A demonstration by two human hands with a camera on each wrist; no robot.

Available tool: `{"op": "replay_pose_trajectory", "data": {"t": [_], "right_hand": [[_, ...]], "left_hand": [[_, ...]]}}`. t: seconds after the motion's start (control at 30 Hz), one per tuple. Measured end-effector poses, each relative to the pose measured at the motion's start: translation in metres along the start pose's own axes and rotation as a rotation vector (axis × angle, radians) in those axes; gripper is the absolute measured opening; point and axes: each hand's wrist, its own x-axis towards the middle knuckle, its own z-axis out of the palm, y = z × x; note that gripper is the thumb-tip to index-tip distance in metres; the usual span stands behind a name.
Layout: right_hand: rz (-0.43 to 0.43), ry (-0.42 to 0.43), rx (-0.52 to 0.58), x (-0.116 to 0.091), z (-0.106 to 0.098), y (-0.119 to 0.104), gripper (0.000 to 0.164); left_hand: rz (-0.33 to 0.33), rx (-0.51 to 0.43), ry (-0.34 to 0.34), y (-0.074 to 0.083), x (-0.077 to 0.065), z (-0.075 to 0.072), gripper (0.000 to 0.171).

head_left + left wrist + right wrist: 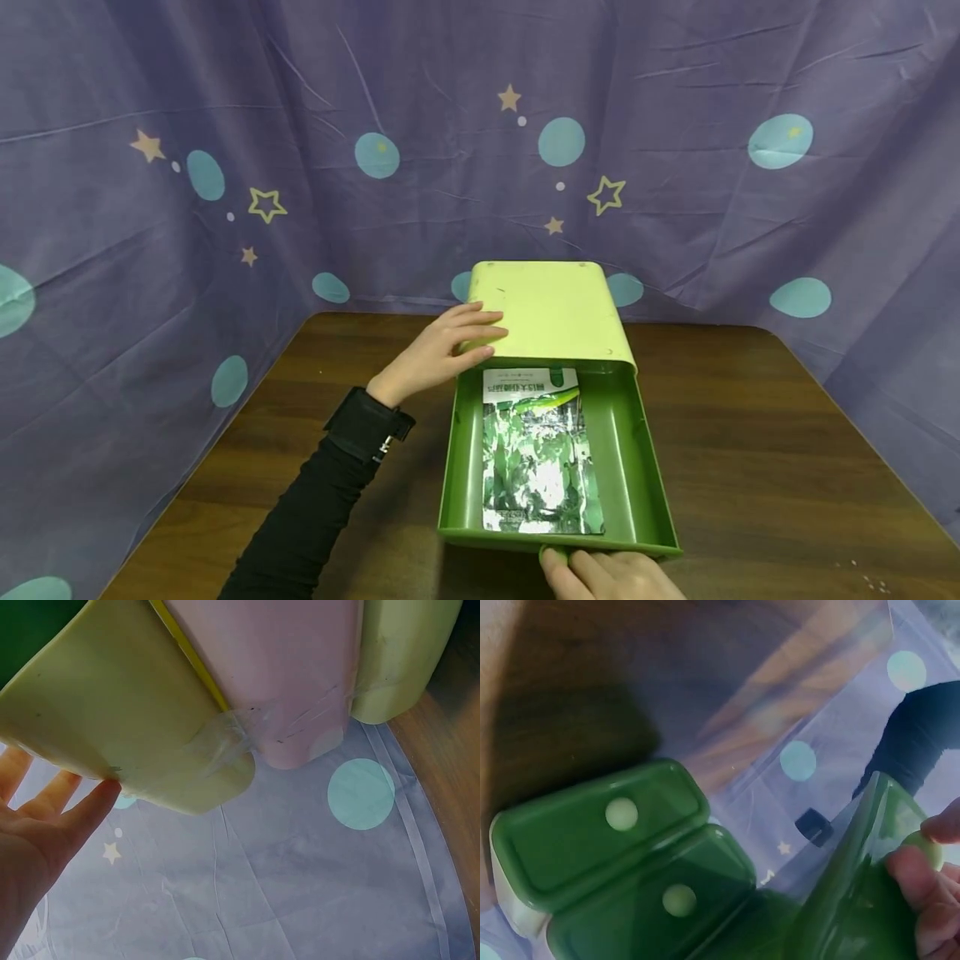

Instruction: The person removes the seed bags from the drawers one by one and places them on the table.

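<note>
A small drawer cabinet [551, 308] with a pale yellow-green top stands on the table. Its green top drawer [622, 458] is pulled out toward me, and inside lies a shiny green and white foil packet [536, 458]. My left hand [442, 346] rests at the cabinet's upper left edge, fingers spread over the top. Below the drawer front, my right hand [607, 575] is partly cut off by the frame. In the right wrist view its thumb and finger pinch the drawer's round light-green knob [924, 847].
Lower down, two green drawer fronts [577, 851] with round knobs sit pushed in. A pink cabinet tier [277, 675] adjoins the yellow one, with clear tape [232, 739] across them. Brown wooden table [757, 433] surrounds the cabinet; a purple patterned curtain [450, 208] hangs behind.
</note>
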Motion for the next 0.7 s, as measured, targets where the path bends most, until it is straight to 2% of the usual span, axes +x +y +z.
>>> {"op": "replay_pose_trajectory", "data": {"t": [0.07, 0.33, 0.57, 0.67, 0.7], "right_hand": [[0.013, -0.040, 0.014, -0.005, 0.002, -0.003, 0.055], [-0.003, -0.109, -0.024, -0.015, 0.008, -0.003, 0.053], [0.025, -0.139, -0.002, -0.017, 0.007, -0.002, 0.055], [0.022, -0.109, 0.058, -0.009, 0.002, -0.001, 0.051], [0.011, -0.076, 0.094, -0.005, 0.000, 0.001, 0.047]], "left_hand": [[0.001, 0.002, 0.001, 0.000, 0.000, 0.000, 0.035], [-0.007, -0.016, -0.002, 0.000, -0.001, 0.000, 0.035], [-0.011, -0.020, 0.001, 0.000, -0.001, 0.000, 0.035], [-0.008, -0.016, 0.004, -0.001, -0.001, 0.001, 0.035], [-0.009, -0.014, 0.004, 0.000, -0.001, 0.001, 0.035]]}}
